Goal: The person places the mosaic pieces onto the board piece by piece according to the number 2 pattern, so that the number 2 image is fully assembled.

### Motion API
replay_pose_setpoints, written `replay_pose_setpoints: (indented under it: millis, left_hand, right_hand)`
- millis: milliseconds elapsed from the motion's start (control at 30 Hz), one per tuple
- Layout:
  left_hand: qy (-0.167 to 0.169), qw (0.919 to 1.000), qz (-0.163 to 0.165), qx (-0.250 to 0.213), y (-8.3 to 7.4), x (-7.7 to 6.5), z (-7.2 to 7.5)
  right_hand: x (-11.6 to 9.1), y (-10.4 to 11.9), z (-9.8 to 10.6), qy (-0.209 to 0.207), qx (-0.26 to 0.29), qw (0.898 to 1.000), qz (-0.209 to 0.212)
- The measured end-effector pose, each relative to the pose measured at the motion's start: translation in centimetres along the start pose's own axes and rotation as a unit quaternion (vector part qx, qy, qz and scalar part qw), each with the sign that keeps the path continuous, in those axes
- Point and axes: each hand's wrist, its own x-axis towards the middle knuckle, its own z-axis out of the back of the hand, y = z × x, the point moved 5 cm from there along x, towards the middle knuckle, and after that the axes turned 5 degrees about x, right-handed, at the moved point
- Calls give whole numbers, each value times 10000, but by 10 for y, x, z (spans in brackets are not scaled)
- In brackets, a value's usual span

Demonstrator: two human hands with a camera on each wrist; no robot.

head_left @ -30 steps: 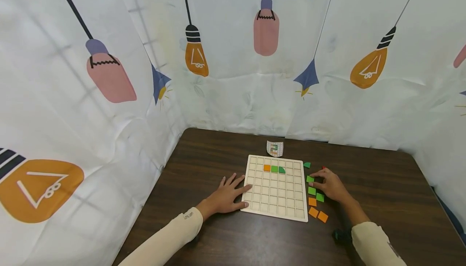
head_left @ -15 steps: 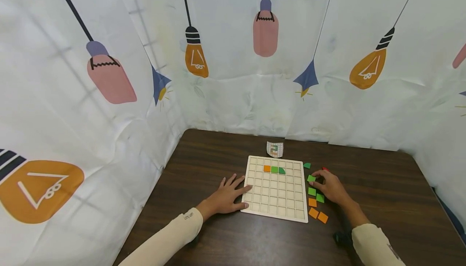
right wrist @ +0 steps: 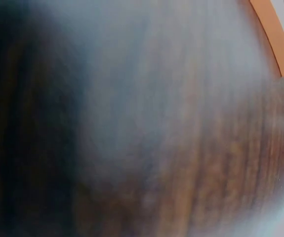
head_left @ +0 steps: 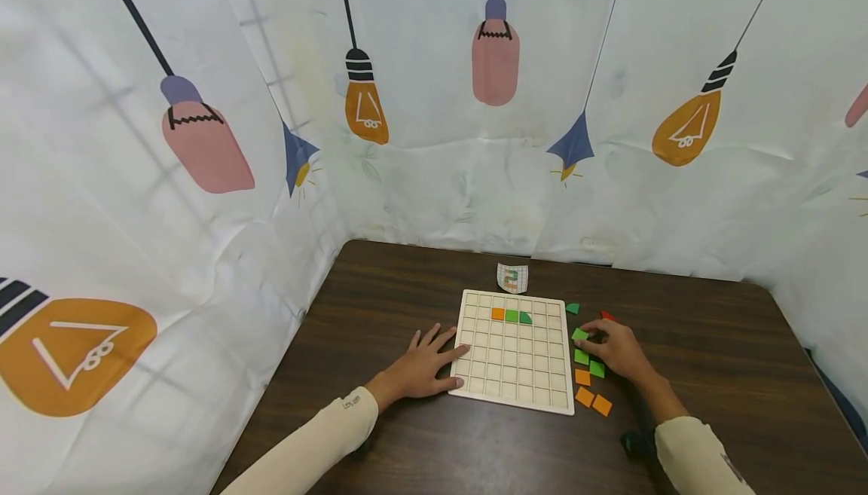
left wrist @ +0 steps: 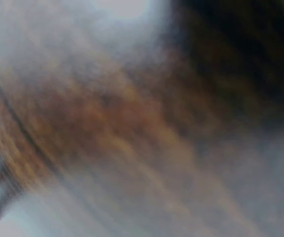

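In the head view a pale gridded board [head_left: 515,374] lies on the table. An orange square tile [head_left: 498,314], a green square tile [head_left: 511,316] and a dark green quarter-round tile [head_left: 525,318] sit in a row near its far side. My left hand [head_left: 423,365] rests with spread fingers at the board's left edge, index finger and thumb over the border. Right of the board, my right hand [head_left: 613,346] pinches a light green square tile [head_left: 579,334] between thumb and fingers. Both wrist views are mostly blurred tabletop; the right one catches an orange tile [right wrist: 272,37] at its corner.
Beside the board's right edge lie several orange tiles [head_left: 582,377], more green tiles [head_left: 581,356], a dark green curved tile [head_left: 573,308] and a red tile [head_left: 606,316]. A small pattern card [head_left: 511,278] stands behind the board. Patterned cloth [head_left: 434,178] hangs behind the table.
My right hand has shifted slightly, and the light green tile at its fingertips has turned a little. More of the red tile shows. The left hand stays where it was.
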Motion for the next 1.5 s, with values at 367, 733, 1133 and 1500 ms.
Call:
replay_pose_setpoints:
  millis: [367, 733, 1133, 1500]
  left_hand:
    - [-33, 10000, 5, -6, 0, -1, 1]
    - [15, 10000, 24, 12, 0, -3, 1]
    - [-54, 10000, -37, 13, 0, -3, 2]
    - [-52, 10000, -51, -31, 0, -2, 1]
  right_hand:
    - [1, 4, 6, 38, 404, 9985, -362]
    - [2, 11, 4, 217, 960, 9949, -212]
    - [7, 28, -7, 425, 1660, 9848, -272]
    - [8, 60, -13, 702, 2042, 9764, -71]
